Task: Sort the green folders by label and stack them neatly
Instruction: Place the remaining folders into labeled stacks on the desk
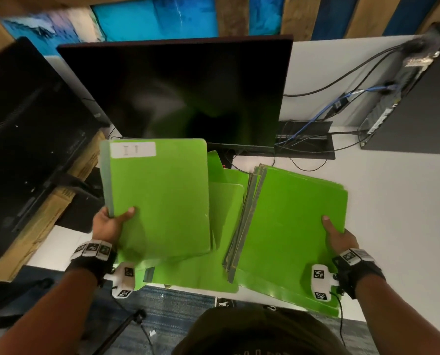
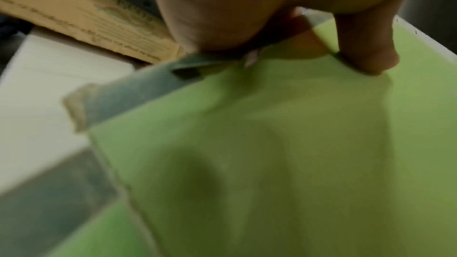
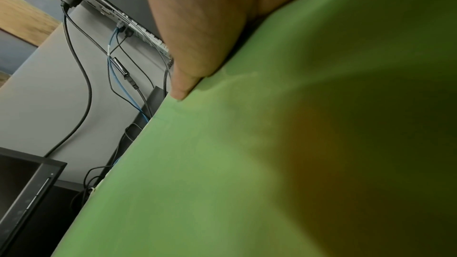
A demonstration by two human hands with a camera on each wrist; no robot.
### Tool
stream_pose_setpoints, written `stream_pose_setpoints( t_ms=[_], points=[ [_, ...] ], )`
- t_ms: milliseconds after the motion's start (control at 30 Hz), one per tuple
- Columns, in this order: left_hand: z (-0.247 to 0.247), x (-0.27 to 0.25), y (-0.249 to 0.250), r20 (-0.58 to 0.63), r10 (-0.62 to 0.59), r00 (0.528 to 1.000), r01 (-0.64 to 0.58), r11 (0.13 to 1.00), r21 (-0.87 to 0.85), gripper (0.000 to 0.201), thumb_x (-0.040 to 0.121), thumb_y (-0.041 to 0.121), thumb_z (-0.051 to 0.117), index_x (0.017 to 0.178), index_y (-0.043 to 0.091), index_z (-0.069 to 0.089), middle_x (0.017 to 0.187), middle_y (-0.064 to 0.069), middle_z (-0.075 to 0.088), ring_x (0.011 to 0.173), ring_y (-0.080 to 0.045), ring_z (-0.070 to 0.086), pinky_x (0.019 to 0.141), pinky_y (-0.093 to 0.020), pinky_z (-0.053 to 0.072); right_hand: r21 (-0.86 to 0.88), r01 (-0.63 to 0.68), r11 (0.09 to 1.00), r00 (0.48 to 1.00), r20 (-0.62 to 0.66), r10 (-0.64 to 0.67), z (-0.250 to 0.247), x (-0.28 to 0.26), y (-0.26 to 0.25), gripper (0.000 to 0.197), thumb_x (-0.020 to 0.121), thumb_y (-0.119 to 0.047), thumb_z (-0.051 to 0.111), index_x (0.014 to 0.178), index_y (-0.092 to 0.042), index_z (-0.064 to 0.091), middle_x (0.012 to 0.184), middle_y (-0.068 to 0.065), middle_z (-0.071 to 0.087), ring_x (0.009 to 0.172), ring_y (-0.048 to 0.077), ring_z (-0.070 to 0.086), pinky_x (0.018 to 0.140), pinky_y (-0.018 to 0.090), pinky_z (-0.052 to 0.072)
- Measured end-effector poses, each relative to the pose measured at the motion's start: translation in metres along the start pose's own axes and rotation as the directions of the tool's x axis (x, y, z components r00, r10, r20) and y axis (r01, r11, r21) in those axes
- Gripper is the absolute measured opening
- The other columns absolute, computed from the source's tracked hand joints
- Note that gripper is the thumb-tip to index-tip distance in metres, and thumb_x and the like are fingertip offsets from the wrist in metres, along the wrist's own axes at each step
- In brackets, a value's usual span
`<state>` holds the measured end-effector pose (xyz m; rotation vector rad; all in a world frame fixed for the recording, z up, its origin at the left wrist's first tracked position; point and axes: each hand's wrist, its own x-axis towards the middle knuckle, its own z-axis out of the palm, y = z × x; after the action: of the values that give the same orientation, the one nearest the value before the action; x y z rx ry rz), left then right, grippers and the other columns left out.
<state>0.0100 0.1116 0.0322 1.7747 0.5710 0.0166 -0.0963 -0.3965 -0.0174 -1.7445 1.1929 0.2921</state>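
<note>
Green card folder with white label (image 1: 160, 198) raised at frame centre-left, left hand (image 1: 111, 225) pinching its spine edge; right hand (image 1: 338, 235) grasps stack of green folders (image 1: 290, 221) lower right, above white desk (image 1: 393, 201).

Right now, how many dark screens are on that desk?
2. A large monitor stands straight ahead behind the folders, and another monitor sits at the left with its back showing. Others may lie outside the view.

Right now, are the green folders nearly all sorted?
Partly. The right hand holds a gathered stack. The left hand holds up a labelled folder, not yet placed. Loose folders lie on the desk, left to sort.
</note>
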Motion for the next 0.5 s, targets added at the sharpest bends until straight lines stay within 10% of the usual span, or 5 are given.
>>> stream_pose_setpoints(
  t_ms=[500],
  points=[
    [0.124,-0.044,0.109,0.395,0.234,0.888,-0.138,0.956,-0.258,0.031,0.078,0.005,0.069,0.106,0.014,0.062,0.089,0.001,0.076,0.078,-0.018,0.072,0.069,-0.034,0.059,-0.035,0.020,0.999,0.998,0.058,-0.018,-0.003,0.009,0.006,0.076,0.085,-0.062,0.049,0.135,-0.005,0.048,0.139,0.020,0.048,0.125,0.037,0.048,0.102,0.039,0.036]
  ],
)
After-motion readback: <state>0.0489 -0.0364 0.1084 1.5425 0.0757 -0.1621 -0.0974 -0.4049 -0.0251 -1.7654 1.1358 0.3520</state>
